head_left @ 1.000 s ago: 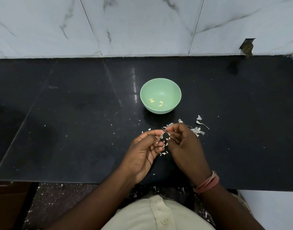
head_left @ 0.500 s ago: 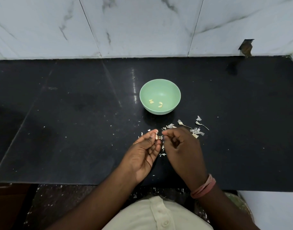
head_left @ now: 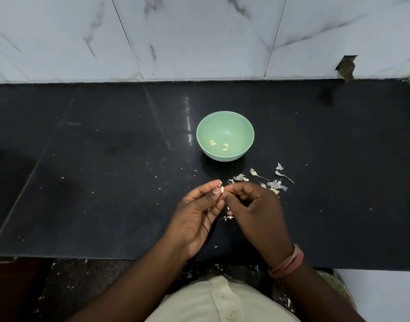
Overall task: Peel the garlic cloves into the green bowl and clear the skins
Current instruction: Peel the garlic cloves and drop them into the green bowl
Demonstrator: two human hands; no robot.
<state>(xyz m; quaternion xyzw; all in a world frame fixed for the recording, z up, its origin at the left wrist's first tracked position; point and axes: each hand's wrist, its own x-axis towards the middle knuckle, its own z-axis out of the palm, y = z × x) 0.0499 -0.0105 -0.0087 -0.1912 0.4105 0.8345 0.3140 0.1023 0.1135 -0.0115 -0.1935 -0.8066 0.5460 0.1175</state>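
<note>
A black worktop (head_left: 106,182) fills the middle of the view, with a white marble-look wall (head_left: 199,36) at its far edge. The green bowl (head_left: 225,135) stands on it, a little right of centre and far from the hands; a few peeled cloves (head_left: 225,148) lie inside.

The left hand (head_left: 197,217) and right hand (head_left: 255,212) meet just near of the bowl, above the worktop. The left grip is pressed together, thumb and fingertips pinching a small pale clove (head_left: 221,188). The right grip is curled too, its thumb and forefinger meeting at the same clove, seemingly nipping at skin. Skins (head_left: 275,184) and thin stalks lie scattered to the right of the hands, near the bowl, with finer flecks across the worktop and on the floor below its near edge.

The step in hand looks like peeling: the clove is not yet bare enough to drop. The next move calls for pulling the loosened skin clear, then carrying the clove over the bowl's rim and letting go. Clearing the skins is not begun.

The clove is mostly covered by fingertips, so how much skin remains cannot be told. Whether the right hand truly grips skin or only touches it is unclear. No unpeeled stock is visible.
</note>
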